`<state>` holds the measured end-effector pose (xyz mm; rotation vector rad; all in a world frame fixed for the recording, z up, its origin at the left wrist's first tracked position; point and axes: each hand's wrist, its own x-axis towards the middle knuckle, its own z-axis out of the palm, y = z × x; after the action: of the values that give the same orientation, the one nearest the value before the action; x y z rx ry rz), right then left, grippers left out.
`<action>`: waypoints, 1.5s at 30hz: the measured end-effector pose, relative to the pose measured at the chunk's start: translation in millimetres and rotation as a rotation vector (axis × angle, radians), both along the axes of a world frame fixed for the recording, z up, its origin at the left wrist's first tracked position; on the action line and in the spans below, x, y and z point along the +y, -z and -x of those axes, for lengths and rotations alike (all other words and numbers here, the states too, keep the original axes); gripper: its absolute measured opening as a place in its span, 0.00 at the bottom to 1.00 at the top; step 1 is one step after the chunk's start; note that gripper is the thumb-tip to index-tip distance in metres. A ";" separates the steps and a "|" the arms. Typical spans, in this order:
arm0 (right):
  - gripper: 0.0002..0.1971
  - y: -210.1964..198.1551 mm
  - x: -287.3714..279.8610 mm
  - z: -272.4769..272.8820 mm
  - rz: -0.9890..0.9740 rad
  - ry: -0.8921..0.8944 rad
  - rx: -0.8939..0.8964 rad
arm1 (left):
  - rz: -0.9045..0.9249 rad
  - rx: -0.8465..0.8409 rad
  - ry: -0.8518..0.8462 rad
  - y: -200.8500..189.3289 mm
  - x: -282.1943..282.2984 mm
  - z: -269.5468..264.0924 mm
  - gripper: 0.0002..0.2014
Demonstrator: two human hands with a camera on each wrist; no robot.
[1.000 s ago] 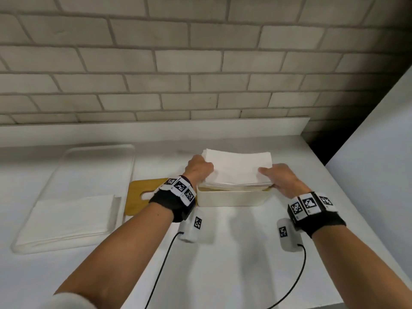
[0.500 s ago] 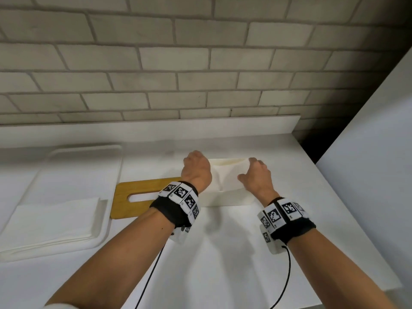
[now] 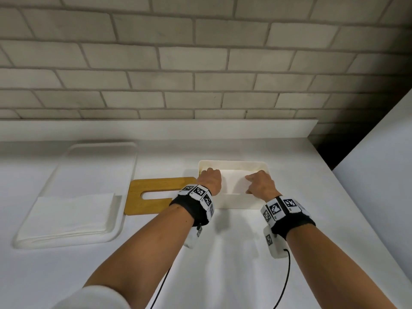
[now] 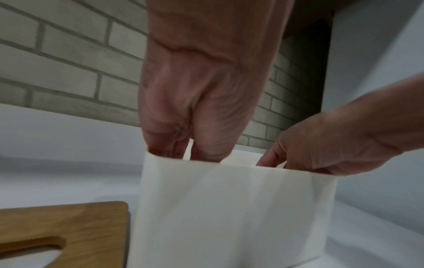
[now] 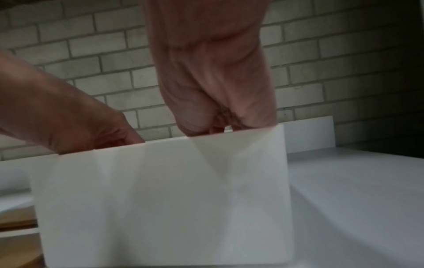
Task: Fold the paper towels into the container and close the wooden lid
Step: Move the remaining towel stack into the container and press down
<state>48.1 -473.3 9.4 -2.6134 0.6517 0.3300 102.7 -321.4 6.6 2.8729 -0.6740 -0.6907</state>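
A cream container point(image 3: 233, 163) stands open on the white counter, with white folded paper towels point(image 3: 233, 181) lying inside it below the rim. My left hand point(image 3: 209, 178) reaches into its left end and my right hand point(image 3: 258, 184) into its right end, both pressing down on the towels. In the left wrist view the fingers point(image 4: 195, 141) run straight down behind the container wall point(image 4: 229, 208), which hides the tips. The right wrist view shows the same for the right hand point(image 5: 218, 90). The wooden lid point(image 3: 156, 195), with its slot, lies flat just left of the container.
At the far left a white tray point(image 3: 73, 152) holds another stack of folded paper towels point(image 3: 66, 215). A brick wall and a low white backsplash point(image 3: 156, 128) close off the back. A white panel point(image 3: 379, 163) borders the counter on the right.
The towel stack, which stood above the rim with my hands at its two ends, now sits down inside the container. Both hands have moved inward onto it.
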 end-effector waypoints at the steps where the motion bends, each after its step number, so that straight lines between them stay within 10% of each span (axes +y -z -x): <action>1: 0.23 -1.6 0.0 -1.3 0.001 -0.012 0.017 | 0.021 0.015 -0.002 -1.0 2.0 -0.8 0.19; 8: 0.17 -37.7 26.6 -6.0 0.059 0.043 -0.197 | 0.435 0.058 -0.153 -37.5 48.2 -2.0 0.29; 13: 0.13 -52.3 120.9 -21.0 -0.321 0.001 -0.354 | 0.688 0.003 -0.435 -69.4 163.0 -20.2 0.25; 24: 0.12 10.7 352.4 -25.6 -0.805 0.054 0.123 | 0.559 0.023 -1.112 0.2 427.3 -5.2 0.29; 29: 0.22 39.0 372.1 -36.6 -0.777 0.135 0.119 | 0.445 0.137 -1.174 16.5 449.7 1.7 0.26; 39: 0.12 40.2 380.5 -43.4 -0.674 0.233 0.106 | 0.626 0.396 -1.163 15.4 458.1 -11.8 0.16; 45: 0.13 35.2 377.3 -41.6 -0.742 0.264 0.113 | 0.681 0.386 -1.127 9.7 444.3 -12.4 0.31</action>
<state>89.7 -96.0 -25.8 -1.7944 0.7281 0.5209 115.1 122.9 -3.0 1.9113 0.6266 -0.5958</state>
